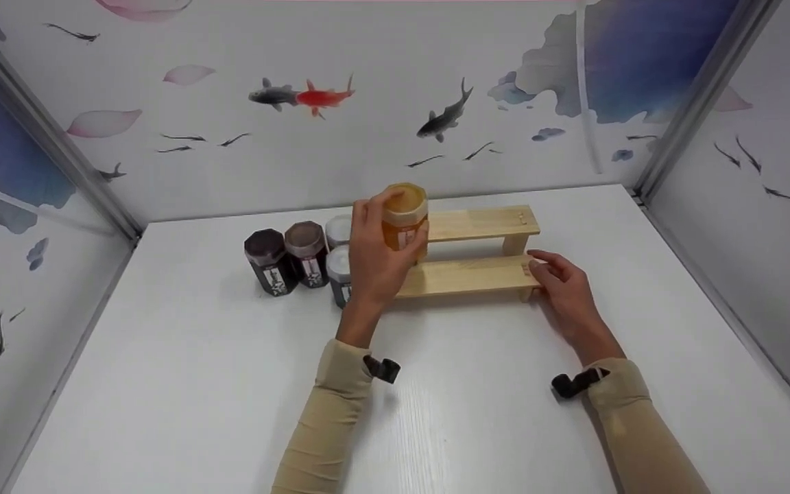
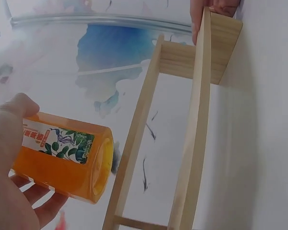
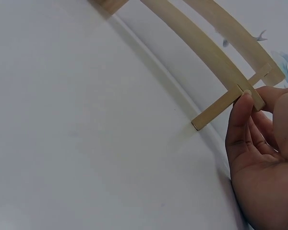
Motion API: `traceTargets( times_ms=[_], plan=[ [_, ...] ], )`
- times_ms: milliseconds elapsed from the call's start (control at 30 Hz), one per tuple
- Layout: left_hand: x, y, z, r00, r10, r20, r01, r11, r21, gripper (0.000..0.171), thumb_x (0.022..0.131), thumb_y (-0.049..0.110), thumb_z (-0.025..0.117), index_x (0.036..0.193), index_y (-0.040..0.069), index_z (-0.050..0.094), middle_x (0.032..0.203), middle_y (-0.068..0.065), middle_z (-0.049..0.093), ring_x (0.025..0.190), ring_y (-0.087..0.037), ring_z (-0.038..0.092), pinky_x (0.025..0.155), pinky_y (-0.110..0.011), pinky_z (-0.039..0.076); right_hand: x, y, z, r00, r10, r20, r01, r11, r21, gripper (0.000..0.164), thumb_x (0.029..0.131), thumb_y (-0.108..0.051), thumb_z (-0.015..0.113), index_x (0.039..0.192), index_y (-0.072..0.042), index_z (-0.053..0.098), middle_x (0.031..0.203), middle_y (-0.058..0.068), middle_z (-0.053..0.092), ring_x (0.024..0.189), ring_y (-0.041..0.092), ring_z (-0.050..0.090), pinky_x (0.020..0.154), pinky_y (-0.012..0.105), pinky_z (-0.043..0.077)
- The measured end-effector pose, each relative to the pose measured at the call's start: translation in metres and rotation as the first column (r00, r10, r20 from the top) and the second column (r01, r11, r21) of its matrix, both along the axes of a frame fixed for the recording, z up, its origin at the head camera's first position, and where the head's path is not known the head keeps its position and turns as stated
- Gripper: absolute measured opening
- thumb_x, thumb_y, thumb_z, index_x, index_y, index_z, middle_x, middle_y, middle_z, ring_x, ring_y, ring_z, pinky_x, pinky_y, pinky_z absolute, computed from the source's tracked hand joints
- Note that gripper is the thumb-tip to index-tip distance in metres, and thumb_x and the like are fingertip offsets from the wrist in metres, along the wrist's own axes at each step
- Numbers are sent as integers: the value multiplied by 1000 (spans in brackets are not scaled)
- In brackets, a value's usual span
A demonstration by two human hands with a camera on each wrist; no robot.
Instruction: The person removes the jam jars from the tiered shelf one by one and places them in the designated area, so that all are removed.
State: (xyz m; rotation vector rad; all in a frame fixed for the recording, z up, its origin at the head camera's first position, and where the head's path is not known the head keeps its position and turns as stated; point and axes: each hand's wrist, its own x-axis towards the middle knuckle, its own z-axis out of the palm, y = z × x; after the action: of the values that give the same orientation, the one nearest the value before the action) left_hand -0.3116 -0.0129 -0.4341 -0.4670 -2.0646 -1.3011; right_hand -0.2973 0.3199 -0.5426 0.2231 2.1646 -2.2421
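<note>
My left hand [image 1: 380,257] grips a jar of orange contents [image 1: 405,213] above the left part of a two-step wooden rack [image 1: 467,276]. In the left wrist view the jar [image 2: 62,153] shows a printed label with green leaves, and its base hangs apart from the rack's boards. With thumb and fingers, my right hand [image 1: 566,291] pinches the right end of the rack's lower front board. The right wrist view shows that thumb on the board [image 3: 206,52] near its joint with the leg [image 3: 216,108]. The rack's left end is hidden behind the left hand.
Left of the rack stand two dark jars, one black [image 1: 271,264] and one brown-lidded [image 1: 306,254]. Two pale-lidded jars, one at the back [image 1: 339,230] and one in front [image 1: 339,274], are partly covered by the left hand. A patterned wall [image 1: 381,158] rises behind the white table [image 1: 436,412].
</note>
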Motion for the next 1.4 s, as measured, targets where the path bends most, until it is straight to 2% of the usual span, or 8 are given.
traceTargets(
  times_ms=[133, 400, 600, 867, 967, 1100, 1267, 1400],
  plan=[
    [5, -19, 0, 1000, 8, -24, -7, 1000, 17, 57, 96, 33, 83, 146, 20, 60, 128, -9, 56, 123, -20, 63, 97, -38, 63, 0, 1, 2, 1000, -4, 4, 3, 999, 54, 61, 104, -49, 70, 155, -18, 56, 131, 7, 58, 122, 16, 64, 97, 18, 59],
    [13, -56, 0, 997, 34, -70, -35, 999, -13, 54, 96, 36, 83, 143, 18, 64, 126, -11, 56, 118, -18, 64, 92, -35, 63, 1, -2, 4, 1000, -18, 12, 17, 999, 46, 60, 106, -45, 70, 155, -15, 56, 127, 6, 58, 120, 15, 63, 96, 17, 58],
    [19, -88, 1, 996, 63, -61, -64, 998, -11, 51, 95, 37, 84, 140, 20, 67, 124, -11, 56, 118, -19, 61, 88, -37, 64, 1, -3, 3, 1000, -13, 17, 12, 999, 49, 58, 106, -45, 69, 155, -16, 56, 127, 5, 57, 117, 13, 62, 94, 16, 58],
    [24, -129, 0, 990, 142, -9, -142, 989, 29, 52, 93, 34, 87, 138, 18, 68, 124, -12, 54, 121, -19, 60, 94, -42, 63, 0, 0, 3, 999, -13, 35, 13, 1000, 6, 61, 104, -45, 72, 156, -17, 56, 130, 6, 57, 122, 15, 63, 98, 18, 59],
    [26, -142, -4, 984, 178, 14, -178, 983, 34, 51, 93, 32, 87, 139, 18, 69, 124, -12, 54, 122, -18, 59, 97, -42, 63, 0, 0, 3, 999, -6, 39, 7, 999, -31, 62, 104, -43, 73, 156, -16, 55, 132, 7, 57, 123, 16, 64, 99, 20, 59],
    [29, -152, -13, 976, 214, 41, -214, 977, 5, 50, 93, 29, 88, 138, 18, 69, 126, -12, 54, 124, -20, 59, 98, -45, 64, 0, 1, 4, 999, -3, 38, 5, 1000, -31, 61, 105, -42, 72, 157, -15, 55, 134, 7, 57, 124, 16, 64, 98, 19, 59],
    [28, -157, -27, 973, 204, 105, -198, 978, -65, 51, 89, 29, 91, 134, 16, 71, 124, -12, 55, 124, -23, 62, 96, -47, 65, 1, 1, 5, 1000, -8, 30, 9, 1000, -16, 61, 105, -43, 71, 157, -16, 55, 134, 5, 58, 121, 14, 64, 96, 18, 59],
    [27, -161, -39, 967, 204, 155, -181, 972, -153, 50, 84, 29, 93, 127, 16, 72, 117, -11, 56, 116, -26, 63, 94, -49, 64, 1, 0, 4, 1000, -11, 19, 10, 999, 49, 61, 105, -45, 70, 157, -16, 55, 126, 3, 60, 111, 10, 65, 88, 15, 57]
  ],
)
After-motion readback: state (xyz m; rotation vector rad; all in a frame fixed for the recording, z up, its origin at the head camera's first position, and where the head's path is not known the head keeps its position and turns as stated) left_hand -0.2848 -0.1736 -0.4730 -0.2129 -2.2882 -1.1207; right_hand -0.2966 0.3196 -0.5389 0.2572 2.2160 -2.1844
